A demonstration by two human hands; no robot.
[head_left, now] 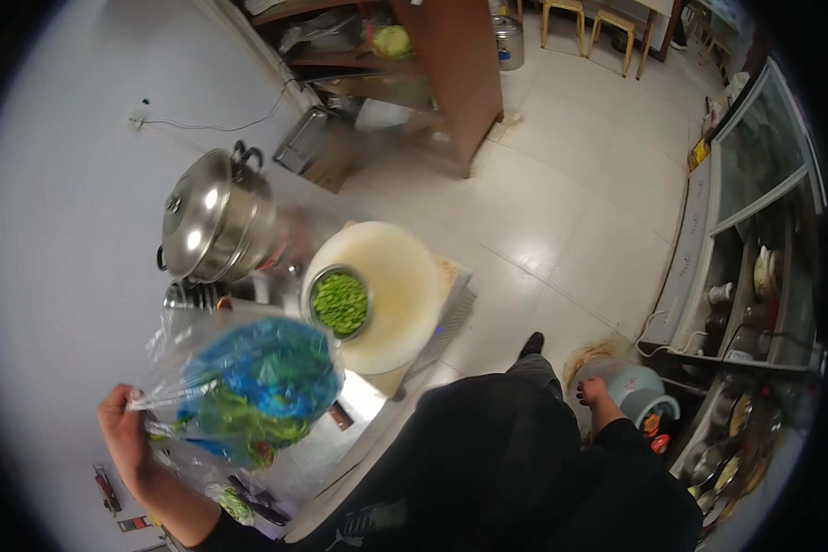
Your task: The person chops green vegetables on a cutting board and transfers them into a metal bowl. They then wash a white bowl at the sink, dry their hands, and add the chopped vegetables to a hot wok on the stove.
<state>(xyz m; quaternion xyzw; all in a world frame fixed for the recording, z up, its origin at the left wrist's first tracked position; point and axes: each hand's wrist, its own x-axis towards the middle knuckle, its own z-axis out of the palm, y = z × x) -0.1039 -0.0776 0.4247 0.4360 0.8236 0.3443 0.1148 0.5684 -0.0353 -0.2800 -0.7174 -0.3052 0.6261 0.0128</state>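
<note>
My left hand (123,421) is shut on the gathered top of a clear plastic bag (172,386). Inside the clear bag are a blue plastic bag (255,366) and leafy greens (248,421); it hangs over the metal worktop (331,452). To the bag's right, a round metal bowl of chopped green vegetables (340,301) stands on a round whitish cutting board (397,297). At my other side, my right hand (593,392) hangs low with its fingers curled in; nothing shows in it. It is beside a gas cylinder (628,383).
A large lidded steel steamer pot (214,217) stands beyond the bag, against the wall. Brown shelves (455,83) rise past the worktop. On the right are a glass-fronted cabinet (759,179) and shelves with bowls (724,414). More greens (236,505) lie near my left forearm. Stools (614,21) are far off.
</note>
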